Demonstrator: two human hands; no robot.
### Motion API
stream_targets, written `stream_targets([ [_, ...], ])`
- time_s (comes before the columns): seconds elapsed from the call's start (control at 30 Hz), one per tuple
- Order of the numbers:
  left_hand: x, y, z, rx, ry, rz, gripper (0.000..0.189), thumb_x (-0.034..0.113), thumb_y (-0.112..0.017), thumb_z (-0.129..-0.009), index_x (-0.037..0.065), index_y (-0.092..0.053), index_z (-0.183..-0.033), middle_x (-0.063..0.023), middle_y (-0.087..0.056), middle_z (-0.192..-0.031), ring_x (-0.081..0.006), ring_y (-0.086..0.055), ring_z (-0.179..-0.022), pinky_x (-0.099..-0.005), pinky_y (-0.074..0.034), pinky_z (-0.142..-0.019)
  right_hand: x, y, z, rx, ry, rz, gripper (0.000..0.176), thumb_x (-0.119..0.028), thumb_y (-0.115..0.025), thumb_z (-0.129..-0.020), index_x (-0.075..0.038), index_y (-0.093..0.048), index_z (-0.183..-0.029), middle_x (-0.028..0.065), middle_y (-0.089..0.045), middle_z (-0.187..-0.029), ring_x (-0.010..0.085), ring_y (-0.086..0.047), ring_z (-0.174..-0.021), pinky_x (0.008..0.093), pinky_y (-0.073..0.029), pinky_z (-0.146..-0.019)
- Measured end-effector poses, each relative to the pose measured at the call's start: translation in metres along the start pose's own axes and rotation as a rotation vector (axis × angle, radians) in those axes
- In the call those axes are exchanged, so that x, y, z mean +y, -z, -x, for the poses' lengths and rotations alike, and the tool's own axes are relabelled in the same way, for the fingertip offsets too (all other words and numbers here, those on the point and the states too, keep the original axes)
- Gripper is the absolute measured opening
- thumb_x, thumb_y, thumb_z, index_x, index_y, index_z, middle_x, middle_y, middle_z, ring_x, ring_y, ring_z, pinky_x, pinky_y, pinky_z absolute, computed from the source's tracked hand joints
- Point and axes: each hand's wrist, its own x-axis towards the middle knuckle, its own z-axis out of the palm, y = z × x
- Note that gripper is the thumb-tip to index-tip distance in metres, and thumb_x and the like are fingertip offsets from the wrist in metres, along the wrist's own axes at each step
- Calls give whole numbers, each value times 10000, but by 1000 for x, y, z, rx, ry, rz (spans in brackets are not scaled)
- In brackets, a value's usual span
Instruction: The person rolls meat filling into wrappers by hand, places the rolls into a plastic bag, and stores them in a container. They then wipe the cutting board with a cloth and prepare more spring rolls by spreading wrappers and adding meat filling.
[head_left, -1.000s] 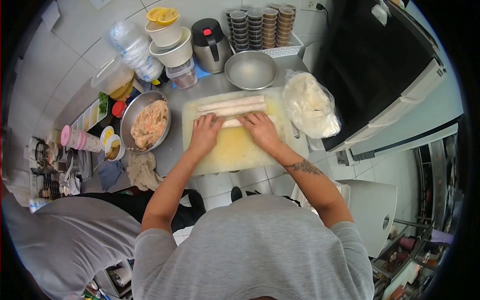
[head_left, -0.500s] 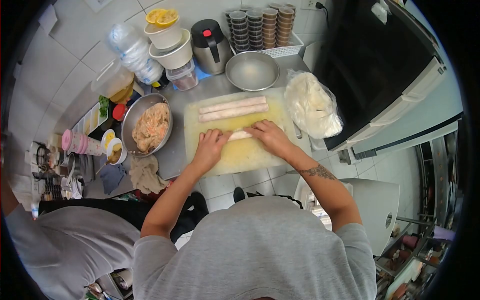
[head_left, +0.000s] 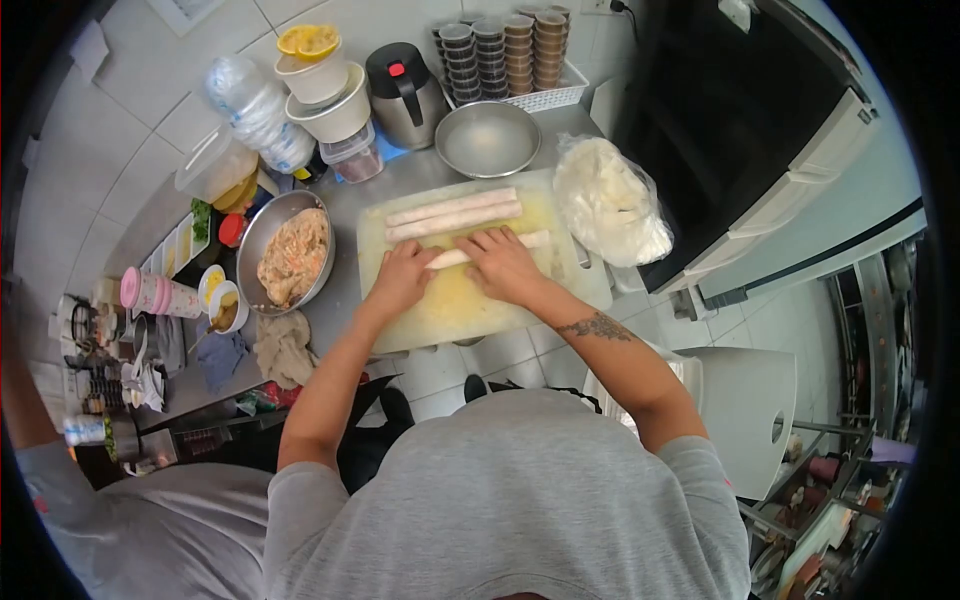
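Observation:
A yellowed white cutting board (head_left: 440, 318) lies on the metal counter in front of me. On it, a pale wrapped roll (head_left: 450, 259) runs crosswise under both my hands. My left hand (head_left: 403, 277) has its fingers closed over the roll's left end. My right hand (head_left: 503, 265) presses on the roll farther right, fingers curled over it. The roll's right end (head_left: 536, 240) sticks out past that hand. Just beyond lie two long pale rolls (head_left: 455, 215) side by side. Left of the board, a steel bowl (head_left: 327, 262) holds an orange-pink minced filling (head_left: 293, 258).
Behind the board stand a shallow metal bowl (head_left: 488, 140), a thermal jug (head_left: 405, 98) and stacked lidded cups (head_left: 505, 55). A plastic bag of white sheets (head_left: 610, 200) rests at right, beside the fridge (head_left: 740, 130). Cloths (head_left: 283, 348) lie left; another person (head_left: 170, 530) stands there.
Both hands have shifted slightly along the roll, and more of its right end now shows. The view has moved a little. The other person at left has leaned away.

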Motion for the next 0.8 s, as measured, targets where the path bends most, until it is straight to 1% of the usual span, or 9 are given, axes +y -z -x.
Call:
stream_targets([
  [0.1, -12, 24, -21, -94, -62, 312, 322, 167, -654, -864, 72, -614, -1169, -128, -618, -1022, -273, -584, -932, -374, -460, -814, -3, -3, -11, 0, -21, -20, 394, -211, -673, -794, -62, -558, -1140, 108, -577, -1060, 300, -552, -1033, 440, -432, -905],
  [0.13, -2, 45, -26, -152, -20, 314, 318, 169, -664, -861, 63, -616, -1157, -131, -629, -994, -264, -595, -907, -366, -468, -802, -4, -2, -14, -17, -33, -30, 380, -220, -678, -788, -56, -552, -1108, 115, -587, -1032, 297, -571, -1013, 438, -455, -869],
  [0.2, 34, 102, -34, -269, 68, 320, 314, 172, -683, -853, 46, -618, -1133, -136, -650, -940, -246, -617, -857, -348, -484, -777, -6, 6, -20, 85, -166, -91, 329, -257, -691, -783, -58, -558, -1010, 134, -621, -954, 315, -613, -906, 431, -488, -774],
  [0.23, 38, 112, -36, -172, 49, 280, 316, 178, -707, -837, 33, -610, -1100, -124, -652, -886, -214, -612, -797, -336, -484, -739, -8, 14, -23, 134, -233, -122, 312, -275, -697, -781, -59, -560, -961, 144, -639, -915, 324, -634, -852, 428, -504, -727],
  [0.33, 76, 150, -39, -50, 19, 398, 309, 187, -716, -830, 28, -602, -1068, -127, -640, -867, -199, -608, -762, -324, -483, -701, -18, 54, -27, 72, -437, -316, 305, -290, -719, -778, -44, -568, -879, 158, -658, -775, 354, -645, -712, 436, -503, -619],
  [0.43, 102, 150, -44, 43, -165, 231, 291, 171, -701, -839, 21, -595, -1065, -114, -619, -812, -176, -589, -716, -309, -477, -662, -30, 66, -26, 227, -408, -545, 309, -294, -723, -791, -28, -608, -900, 184, -662, -750, 370, -652, -720, 437, -503, -634],
  [0.53, 132, 158, -44, -1, -214, 235, 262, 156, -679, -848, 11, -597, -1050, -98, -589, -764, -165, -567, -687, -310, -473, -652, -36, 60, -26, 511, -359, -712, 324, -252, -728, -794, -23, -639, -1004, 198, -664, -786, 360, -662, -744, 402, -511, -647],
  [0.63, 137, 169, -45, -58, -167, 391, 219, 149, -647, -865, 1, -601, -1020, -72, -579, -738, -139, -544, -669, -293, -458, -623, -37, 70, -24, 579, -334, -784, 330, -181, -722, -785, -20, -648, -1064, 204, -670, -817, 340, -671, -756, 375, -516, -660],
  [0.8, 131, 165, -52, -100, -99, 453, 166, 143, -624, -875, -2, -607, -954, -35, -572, -720, -100, -517, -651, -266, -432, -596, -44, 85, -24, 499, -327, -788, 285, -121, -704, -789, -2, -651, -1042, 167, -688, -826, 264, -688, -765, 338, -518, -670],
])
